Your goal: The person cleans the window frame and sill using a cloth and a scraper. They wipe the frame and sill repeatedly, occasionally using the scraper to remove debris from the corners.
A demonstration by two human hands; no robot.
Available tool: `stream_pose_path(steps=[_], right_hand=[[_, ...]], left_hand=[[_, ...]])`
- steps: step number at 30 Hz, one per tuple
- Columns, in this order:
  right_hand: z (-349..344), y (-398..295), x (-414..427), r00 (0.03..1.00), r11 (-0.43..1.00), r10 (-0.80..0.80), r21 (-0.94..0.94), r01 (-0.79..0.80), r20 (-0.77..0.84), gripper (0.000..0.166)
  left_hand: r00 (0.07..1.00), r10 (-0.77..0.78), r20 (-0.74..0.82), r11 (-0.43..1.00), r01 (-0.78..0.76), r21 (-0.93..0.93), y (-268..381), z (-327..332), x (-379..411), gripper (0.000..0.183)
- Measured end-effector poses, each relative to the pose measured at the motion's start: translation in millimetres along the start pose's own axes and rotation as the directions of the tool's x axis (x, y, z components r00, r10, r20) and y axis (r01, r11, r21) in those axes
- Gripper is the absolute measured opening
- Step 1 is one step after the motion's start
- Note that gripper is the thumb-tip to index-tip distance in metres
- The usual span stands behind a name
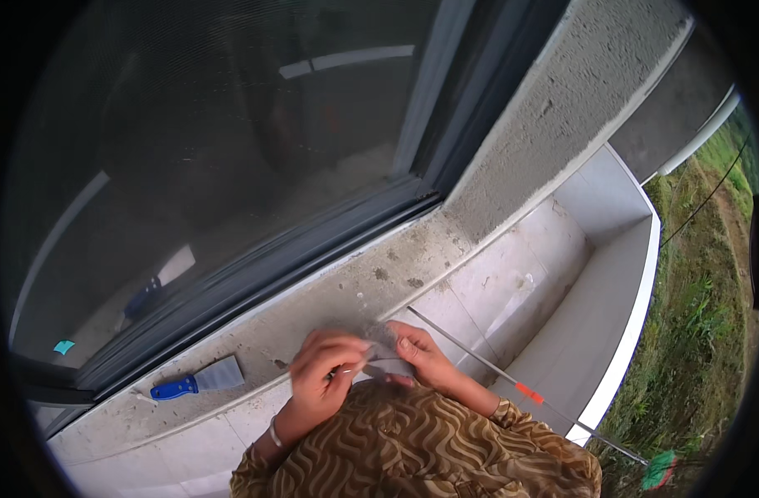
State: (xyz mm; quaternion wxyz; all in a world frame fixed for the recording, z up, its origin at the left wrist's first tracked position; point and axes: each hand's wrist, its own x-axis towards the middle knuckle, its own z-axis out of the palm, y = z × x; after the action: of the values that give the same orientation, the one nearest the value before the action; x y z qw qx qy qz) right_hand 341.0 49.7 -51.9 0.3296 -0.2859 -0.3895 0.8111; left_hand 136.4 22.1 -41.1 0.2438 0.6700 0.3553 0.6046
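Observation:
In front of my brown patterned clothing, my right hand [424, 356] holds a grey, crumpled piece, apparently cloth [389, 356], between thumb and fingers. My left hand [326, 361] is close against its left edge, with the fingertips drawn together and blurred. Whether those fingers pinch the cloth is hard to tell. A small pale glint shows among them. To the left, a scraper with a blue handle [174, 387] and a broad metal blade [221, 374] lies flat on the concrete sill [330, 299], apart from both hands.
A dark-framed window pane [230, 155] rises beyond the sill and mirrors the scraper. A thin metal rod [466, 350] with an orange sleeve [529, 393] slants past my right arm and over the white parapet [628, 336]. Rough plaster wall [566, 106] borders the window. Grassy ground lies outside.

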Motion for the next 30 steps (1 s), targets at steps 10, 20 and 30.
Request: stream_pose_path(steps=[10,20,30], right_hand=[[-24.2,-24.0,-55.8,0.951,0.98,-0.111,0.128,0.153,-0.287,0.011],[-56.0,-19.6,-91.3,0.817,0.911,-0.409,-0.234,0.34,-0.407,0.007],[-67.8,-18.7,-103.4,0.832,0.935,-0.353,-0.185,0.302,-0.428,0.011]], left_hand=[[0.968,0.134,0.212,0.981,-0.16,0.111,6.2,77.9,-0.2,0.028],[0.869,-0.277,0.409,0.96,0.24,0.141,44.9,116.4,-16.8,0.035],[0.91,-0.02,0.413,0.764,-0.252,0.593,52.3,141.6,-14.6,0.022]])
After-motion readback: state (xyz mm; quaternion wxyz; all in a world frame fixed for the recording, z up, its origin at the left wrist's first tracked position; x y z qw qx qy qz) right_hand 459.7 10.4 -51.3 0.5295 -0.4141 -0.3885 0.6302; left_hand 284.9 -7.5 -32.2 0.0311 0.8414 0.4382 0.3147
